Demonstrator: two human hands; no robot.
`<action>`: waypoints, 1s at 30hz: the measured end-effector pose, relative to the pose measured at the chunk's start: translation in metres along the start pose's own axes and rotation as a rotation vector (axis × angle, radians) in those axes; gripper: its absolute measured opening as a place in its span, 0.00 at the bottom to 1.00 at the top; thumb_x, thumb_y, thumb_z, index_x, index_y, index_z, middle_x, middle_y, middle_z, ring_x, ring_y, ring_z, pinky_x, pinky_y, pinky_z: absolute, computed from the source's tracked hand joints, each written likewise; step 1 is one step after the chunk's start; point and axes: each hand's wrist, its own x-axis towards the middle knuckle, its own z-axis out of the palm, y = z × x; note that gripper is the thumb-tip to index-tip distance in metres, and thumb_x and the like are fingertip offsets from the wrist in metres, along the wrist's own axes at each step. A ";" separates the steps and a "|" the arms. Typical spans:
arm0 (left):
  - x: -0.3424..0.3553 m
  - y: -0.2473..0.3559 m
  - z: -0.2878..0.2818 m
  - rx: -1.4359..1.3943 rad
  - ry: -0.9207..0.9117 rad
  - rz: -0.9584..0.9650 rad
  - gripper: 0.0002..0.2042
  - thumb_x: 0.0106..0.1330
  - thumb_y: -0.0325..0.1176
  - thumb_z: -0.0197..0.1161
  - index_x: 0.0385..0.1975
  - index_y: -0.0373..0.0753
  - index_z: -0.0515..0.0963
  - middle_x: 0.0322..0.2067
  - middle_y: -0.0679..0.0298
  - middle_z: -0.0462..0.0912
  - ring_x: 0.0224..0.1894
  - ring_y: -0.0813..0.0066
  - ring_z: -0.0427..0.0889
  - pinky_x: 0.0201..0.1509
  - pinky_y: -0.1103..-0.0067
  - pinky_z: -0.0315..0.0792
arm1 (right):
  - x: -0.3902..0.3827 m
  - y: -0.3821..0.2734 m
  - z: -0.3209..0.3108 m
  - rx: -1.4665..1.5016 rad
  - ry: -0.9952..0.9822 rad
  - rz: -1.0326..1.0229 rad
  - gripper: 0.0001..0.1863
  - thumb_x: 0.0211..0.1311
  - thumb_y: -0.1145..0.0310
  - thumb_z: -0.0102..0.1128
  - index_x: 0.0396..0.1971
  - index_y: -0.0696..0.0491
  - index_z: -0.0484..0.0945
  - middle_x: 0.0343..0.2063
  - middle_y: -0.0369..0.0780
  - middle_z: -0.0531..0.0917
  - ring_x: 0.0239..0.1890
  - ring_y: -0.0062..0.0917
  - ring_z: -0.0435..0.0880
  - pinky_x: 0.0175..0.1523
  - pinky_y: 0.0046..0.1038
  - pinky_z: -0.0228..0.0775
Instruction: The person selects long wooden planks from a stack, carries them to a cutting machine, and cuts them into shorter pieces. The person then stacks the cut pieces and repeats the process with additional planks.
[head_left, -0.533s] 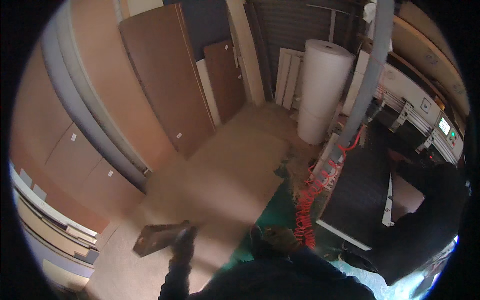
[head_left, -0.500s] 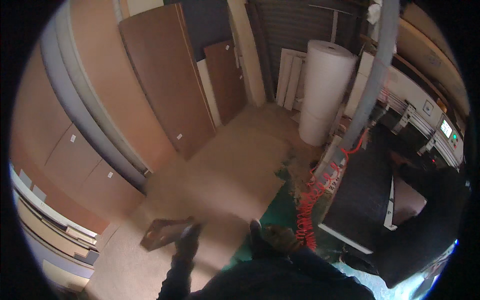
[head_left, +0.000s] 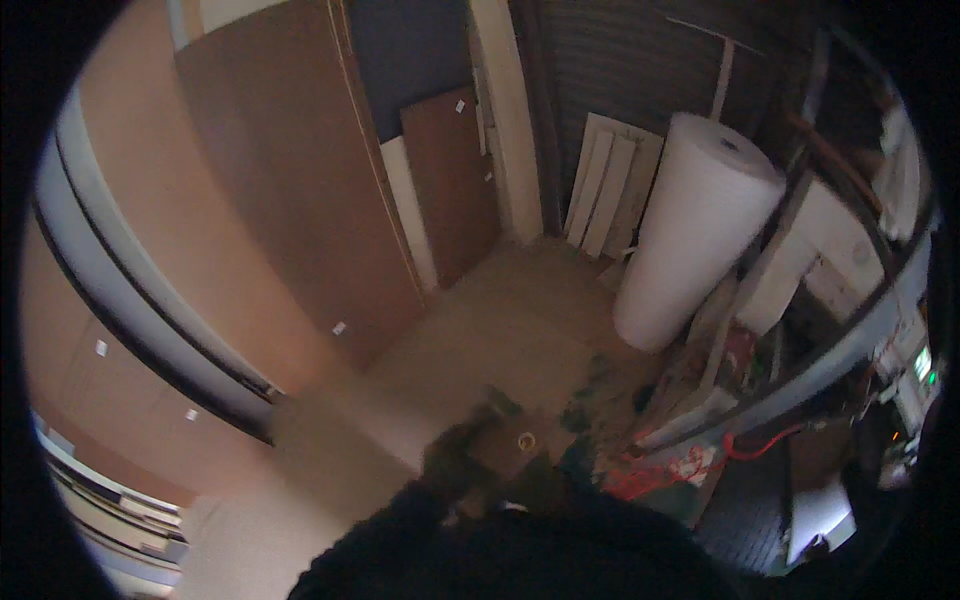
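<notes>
My left hand [head_left: 460, 452], dark and blurred, is at the left side of a small brown piece [head_left: 508, 438], apparently wood, with a pale ring-like mark on it. The piece is in front of my body, and my left fingers seem closed on its edge. At the piece's lower right is my right hand [head_left: 543, 478]. Its fingers are too dark and smeared to read, so whether it grips the piece cannot be made out. Both dark sleeves come up from the lower edge.
Tall brown boards [head_left: 290, 160] lean on the left wall; a smaller brown panel [head_left: 452, 185] leans further back. A white foam roll [head_left: 690, 235] stands by pale strips [head_left: 603, 190]. At right are a coiled red hose [head_left: 665, 475], a grey post [head_left: 830, 370] and a dark worktop [head_left: 745, 510].
The brown piece has come from the left to in front of my body, with my left hand. My view has turned, so the machine and worktop sit further right and lower.
</notes>
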 end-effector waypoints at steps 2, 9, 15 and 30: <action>0.058 -0.005 0.010 0.558 -0.217 -0.004 0.28 0.71 0.44 0.65 0.70 0.44 0.74 0.66 0.57 0.80 0.66 0.58 0.79 0.68 0.66 0.74 | 0.032 0.014 -0.018 0.049 0.029 0.031 0.42 0.66 0.51 0.71 0.73 0.56 0.63 0.63 0.49 0.75 0.62 0.38 0.77 0.68 0.41 0.73; 0.201 -0.075 0.004 0.268 -0.211 0.073 0.25 0.73 0.44 0.64 0.68 0.43 0.75 0.64 0.53 0.81 0.62 0.52 0.82 0.68 0.62 0.74 | 0.153 0.088 -0.089 0.329 0.278 0.053 0.31 0.74 0.54 0.62 0.69 0.55 0.67 0.57 0.46 0.79 0.54 0.33 0.81 0.61 0.41 0.77; 0.234 -0.284 -0.066 0.267 -0.299 -0.451 0.35 0.74 0.51 0.65 0.76 0.42 0.65 0.74 0.50 0.70 0.73 0.51 0.72 0.77 0.62 0.65 | 0.283 0.170 -0.196 0.712 0.504 -0.052 0.26 0.74 0.61 0.64 0.64 0.57 0.70 0.49 0.44 0.82 0.49 0.30 0.84 0.56 0.37 0.81; 0.256 -0.592 -0.174 -0.149 0.276 -1.324 0.14 0.67 0.42 0.67 0.32 0.35 0.82 0.23 0.55 0.83 0.18 0.59 0.83 0.25 0.62 0.80 | 0.696 0.311 -0.348 -0.088 0.574 -0.109 0.29 0.56 0.72 0.78 0.58 0.58 0.77 0.44 0.39 0.85 0.47 0.28 0.85 0.55 0.32 0.80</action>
